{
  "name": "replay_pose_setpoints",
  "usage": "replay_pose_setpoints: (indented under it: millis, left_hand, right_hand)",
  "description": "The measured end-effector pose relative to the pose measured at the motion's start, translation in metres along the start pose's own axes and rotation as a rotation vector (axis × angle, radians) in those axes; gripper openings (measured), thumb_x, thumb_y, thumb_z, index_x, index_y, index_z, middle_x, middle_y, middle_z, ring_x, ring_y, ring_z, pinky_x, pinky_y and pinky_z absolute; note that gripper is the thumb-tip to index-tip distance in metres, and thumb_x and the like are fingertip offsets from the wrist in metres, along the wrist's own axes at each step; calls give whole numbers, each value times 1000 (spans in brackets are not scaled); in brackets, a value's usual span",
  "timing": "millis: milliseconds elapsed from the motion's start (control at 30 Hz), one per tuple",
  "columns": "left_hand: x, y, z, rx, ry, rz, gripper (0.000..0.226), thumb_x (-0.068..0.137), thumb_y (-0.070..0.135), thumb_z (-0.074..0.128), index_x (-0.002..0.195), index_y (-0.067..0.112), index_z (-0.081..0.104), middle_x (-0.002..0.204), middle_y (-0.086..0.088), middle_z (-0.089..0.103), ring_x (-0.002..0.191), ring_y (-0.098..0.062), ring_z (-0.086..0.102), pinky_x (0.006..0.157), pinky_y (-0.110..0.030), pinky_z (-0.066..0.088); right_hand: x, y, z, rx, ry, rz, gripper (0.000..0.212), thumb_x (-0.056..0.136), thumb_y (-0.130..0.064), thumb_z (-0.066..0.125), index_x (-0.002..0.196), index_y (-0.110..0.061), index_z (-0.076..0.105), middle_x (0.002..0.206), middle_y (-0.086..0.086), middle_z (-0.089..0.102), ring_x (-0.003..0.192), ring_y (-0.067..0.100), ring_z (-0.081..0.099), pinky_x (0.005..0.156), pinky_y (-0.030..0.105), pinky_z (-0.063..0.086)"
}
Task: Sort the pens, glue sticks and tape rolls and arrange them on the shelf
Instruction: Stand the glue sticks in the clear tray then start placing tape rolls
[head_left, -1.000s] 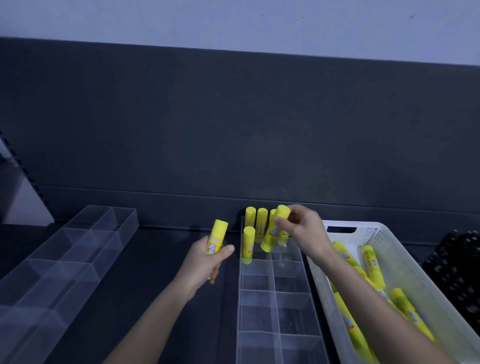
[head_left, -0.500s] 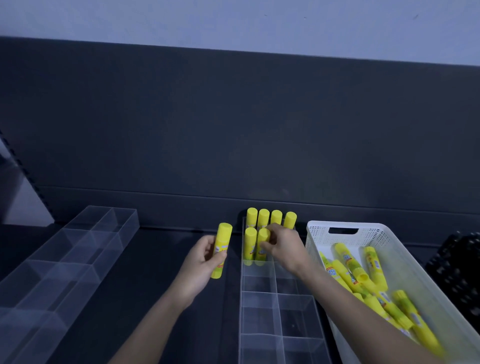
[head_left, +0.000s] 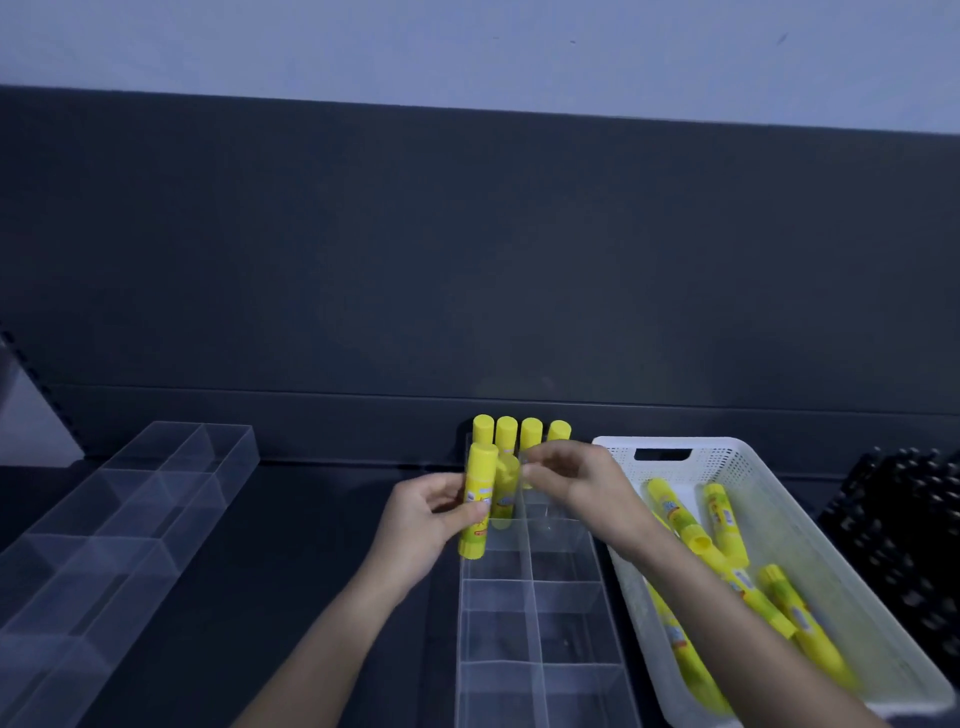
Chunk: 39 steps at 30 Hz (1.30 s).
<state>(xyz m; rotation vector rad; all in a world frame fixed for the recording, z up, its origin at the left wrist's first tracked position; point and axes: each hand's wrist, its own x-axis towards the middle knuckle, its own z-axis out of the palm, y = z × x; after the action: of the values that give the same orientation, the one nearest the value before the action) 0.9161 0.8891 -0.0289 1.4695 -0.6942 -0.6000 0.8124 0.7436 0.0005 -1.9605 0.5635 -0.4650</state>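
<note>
Left hand grips an upright glue stick, the organizer's free slot at three o'clock; right hand's hold unclear.

Glue sticks stand in organizer's far end; basket right — another organizer left.

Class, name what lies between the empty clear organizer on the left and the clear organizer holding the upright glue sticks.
Head view: dark shelf surface, with the left hand holding a glue stick above it, right beside the middle organizer.
</note>
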Motion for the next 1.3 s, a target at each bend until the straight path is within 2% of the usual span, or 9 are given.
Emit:
replay_pose_setpoints:
  millis: [133,267,367,533,900,1033,1167,1267,1300]
  left_hand:
    - [3,2,28,153,-99,32,23,77,-1,70,78,22,72,73,9,71,68,-1,64,67,-16,52]
    - [10,-10,24,940,-81,89,25,89,20,58,113,17,66,110,3,64,103,-15,59,83,-27,48]
    - [9,-26,22,1173,-134,66,29,95,13,43,118,14,61,121,1,54,113,-19,45,88,-35,46]
    - [10,-33,24,1225,-123,117,39,89,-3,39,118,13,60,122,1,52,114,-18,40,88,-31,46]
    - [13,-27,23,1255,-148,103,39,90,-2,40,121,13,60,122,0,52,114,-18,41,87,-30,47]
    - [11,-20,31,1283,-113,36,34,91,3,38,114,13,61,120,0,53,113,-19,42,82,-31,47]
    - [10,-3,62,1121,-3,151,35,87,1,41,112,11,63,118,-2,56,114,-22,44,88,-34,45]
    - [13,8,109,959,-11,243,34,85,-2,45,110,7,66,112,-10,63,110,-27,52,94,-33,40]
    - [15,9,128,946,-39,239,34,87,0,44,112,8,65,114,-11,64,112,-27,54,94,-32,40]
  right_hand:
    - [-9,-3,-6,-61,-122,-38,8,79,-17,69,74,-21,64,66,-9,58,61,0,49,65,21,41]
    - [-2,5,-26,-163,185,-6,6,80,-11,65,76,-10,62,62,-5,58,59,8,50,56,13,39]
    - [7,13,-28,-264,258,-1,2,82,-9,62,82,-8,61,65,-5,58,63,10,51,53,10,37]
    - [18,35,-4,-482,100,50,15,83,-13,58,92,-1,59,89,16,67,82,30,59,69,31,44]
    - [19,40,7,-620,67,40,11,86,-20,58,84,-10,53,93,17,66,85,32,58,66,27,34]
    - [5,34,-12,-525,90,66,25,82,-19,63,103,-7,60,87,9,64,85,27,58,73,28,41]
    - [-24,42,-66,-454,230,120,37,85,-15,62,120,-5,58,107,10,68,100,23,63,83,22,41]
    - [-43,63,-117,-471,301,220,9,85,-6,55,81,-5,63,75,12,65,81,35,56,72,30,38]
    - [-47,70,-132,-503,299,268,22,85,-5,52,63,-11,50,59,6,53,72,34,45,64,31,32]
